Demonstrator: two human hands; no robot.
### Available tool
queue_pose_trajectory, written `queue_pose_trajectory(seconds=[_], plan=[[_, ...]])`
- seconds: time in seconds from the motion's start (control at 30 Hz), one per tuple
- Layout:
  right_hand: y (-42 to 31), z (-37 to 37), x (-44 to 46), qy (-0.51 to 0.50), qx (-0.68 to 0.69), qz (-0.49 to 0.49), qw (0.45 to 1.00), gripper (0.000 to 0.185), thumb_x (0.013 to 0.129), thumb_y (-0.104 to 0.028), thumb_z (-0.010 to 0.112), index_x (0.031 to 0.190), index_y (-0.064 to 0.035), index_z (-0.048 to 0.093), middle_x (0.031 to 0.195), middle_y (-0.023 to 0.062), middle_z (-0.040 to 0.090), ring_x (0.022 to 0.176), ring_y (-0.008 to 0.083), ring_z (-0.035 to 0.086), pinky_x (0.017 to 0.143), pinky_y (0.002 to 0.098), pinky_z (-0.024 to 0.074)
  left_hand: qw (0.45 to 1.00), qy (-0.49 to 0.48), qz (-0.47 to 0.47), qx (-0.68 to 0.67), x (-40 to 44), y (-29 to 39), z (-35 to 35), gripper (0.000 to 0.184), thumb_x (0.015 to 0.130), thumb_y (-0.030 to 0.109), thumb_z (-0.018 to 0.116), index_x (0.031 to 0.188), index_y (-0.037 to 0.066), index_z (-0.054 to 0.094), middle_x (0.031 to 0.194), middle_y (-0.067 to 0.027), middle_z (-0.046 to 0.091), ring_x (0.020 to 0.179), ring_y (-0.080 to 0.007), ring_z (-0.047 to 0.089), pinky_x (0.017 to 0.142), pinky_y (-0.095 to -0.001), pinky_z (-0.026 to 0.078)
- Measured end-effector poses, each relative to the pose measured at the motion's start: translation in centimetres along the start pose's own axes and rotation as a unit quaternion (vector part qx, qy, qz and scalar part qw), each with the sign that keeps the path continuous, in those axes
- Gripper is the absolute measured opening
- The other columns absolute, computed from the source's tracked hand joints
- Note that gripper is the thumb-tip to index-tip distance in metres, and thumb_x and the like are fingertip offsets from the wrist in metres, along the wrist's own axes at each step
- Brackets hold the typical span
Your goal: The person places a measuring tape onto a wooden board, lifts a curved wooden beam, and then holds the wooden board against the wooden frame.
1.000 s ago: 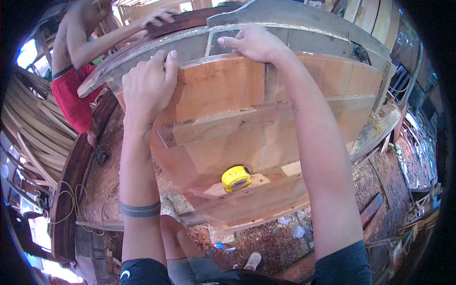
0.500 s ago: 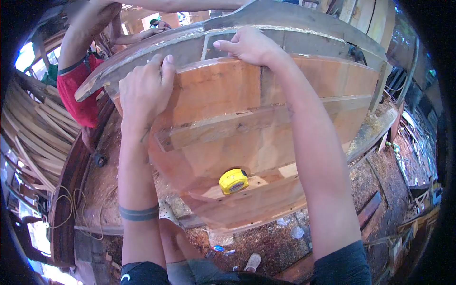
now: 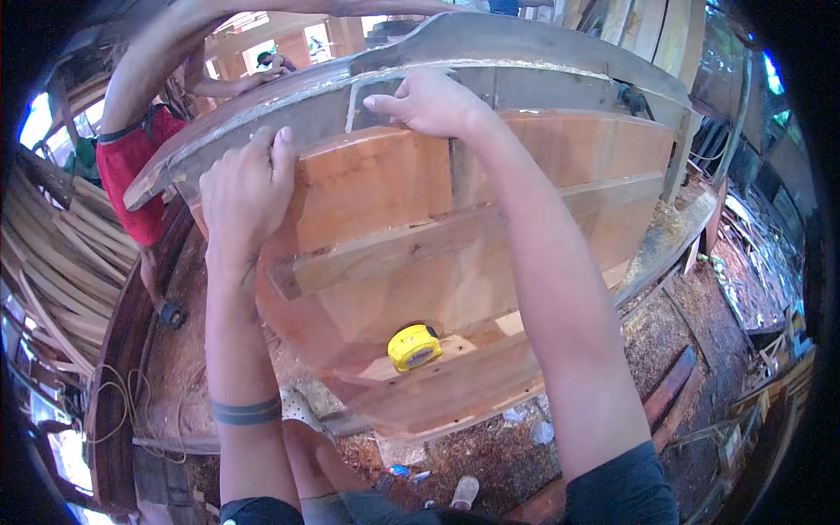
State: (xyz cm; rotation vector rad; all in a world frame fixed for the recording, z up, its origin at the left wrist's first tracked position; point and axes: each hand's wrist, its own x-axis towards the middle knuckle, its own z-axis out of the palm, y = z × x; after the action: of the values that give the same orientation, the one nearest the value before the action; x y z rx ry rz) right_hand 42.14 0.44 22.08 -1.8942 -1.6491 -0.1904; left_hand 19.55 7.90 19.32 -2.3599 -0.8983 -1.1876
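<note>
A broad reddish-brown wooden panel point(image 3: 372, 184) with cross battens stands in front of me, against a larger grey wooden structure point(image 3: 525, 86) with a curved top. My left hand point(image 3: 248, 188) is closed over the panel's upper left edge, its thumb along the top. Further right, my right hand point(image 3: 431, 105) hooks over the same top edge, with its thumb pointing left; its fingertips are hidden behind the wood. A yellow tape measure point(image 3: 413, 348) rests on the panel's lowest batten, between my forearms, and neither hand touches it.
At the left, a person in red shorts point(image 3: 131, 188) stands by the grey structure, an arm stretched along it. Long wood strips point(image 3: 61, 245) are piled behind. A thin cord point(image 3: 131, 407) hangs lower left. Sawdust and scraps cover the floor point(image 3: 647, 367). Another person point(image 3: 276, 61) is far back.
The whole view has shifted, so the panel and both hands appear a little lower and further left. Both hands keep their hold on the panel's edge. The tape measure stays on the batten.
</note>
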Motion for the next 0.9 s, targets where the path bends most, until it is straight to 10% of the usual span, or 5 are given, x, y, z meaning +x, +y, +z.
queue_pose_trajectory(seconds=[0.9], plan=[[-0.69, -0.46, -0.47, -0.005, -0.02, 0.022, 1.0, 0.06, 0.087, -0.053, 0.055, 0.084, 0.0048, 0.07, 0.092, 0.0276, 0.066, 0.091, 0.0401, 0.064, 0.087, 0.0447, 0.0487, 0.999, -0.033, -0.014, 0.018, 0.05, 0.14, -0.3, 0.044, 0.099, 0.04, 0.034, 0.091, 0.005, 0.06, 0.076, -0.0252, 0.062, 0.079, -0.0447, 0.06, 0.069, -0.0535, 0.044]])
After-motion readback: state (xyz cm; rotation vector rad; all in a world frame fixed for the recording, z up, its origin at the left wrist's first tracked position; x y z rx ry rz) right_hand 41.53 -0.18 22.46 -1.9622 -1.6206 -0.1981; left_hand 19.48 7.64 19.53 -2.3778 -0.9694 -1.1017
